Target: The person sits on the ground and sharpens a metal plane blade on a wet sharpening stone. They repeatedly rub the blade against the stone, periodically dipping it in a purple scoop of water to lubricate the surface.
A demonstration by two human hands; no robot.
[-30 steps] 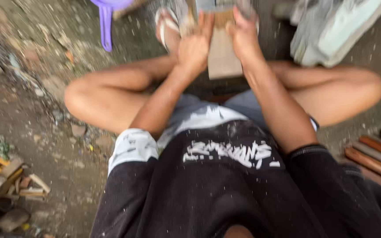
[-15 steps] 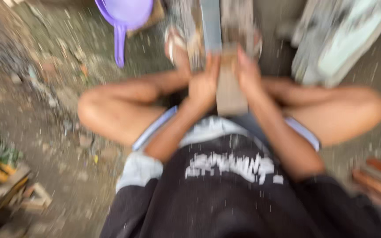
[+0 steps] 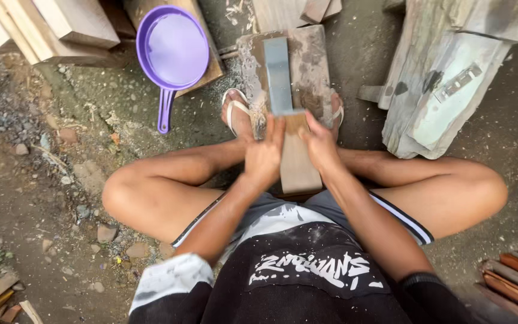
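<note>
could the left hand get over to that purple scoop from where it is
Probably yes. The left hand is on the wooden piece, and the purple scoop lies to its left beyond the sandalled foot, with only bare ground between.

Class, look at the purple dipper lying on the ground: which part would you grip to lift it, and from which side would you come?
Probably grip the purple dipper by its long straight handle, coming from the gravel side nearest the person's left knee. The handle points that way and lies free on the ground, while the round bowl rests against a wooden plank and offers only a wide, thin rim.
</note>
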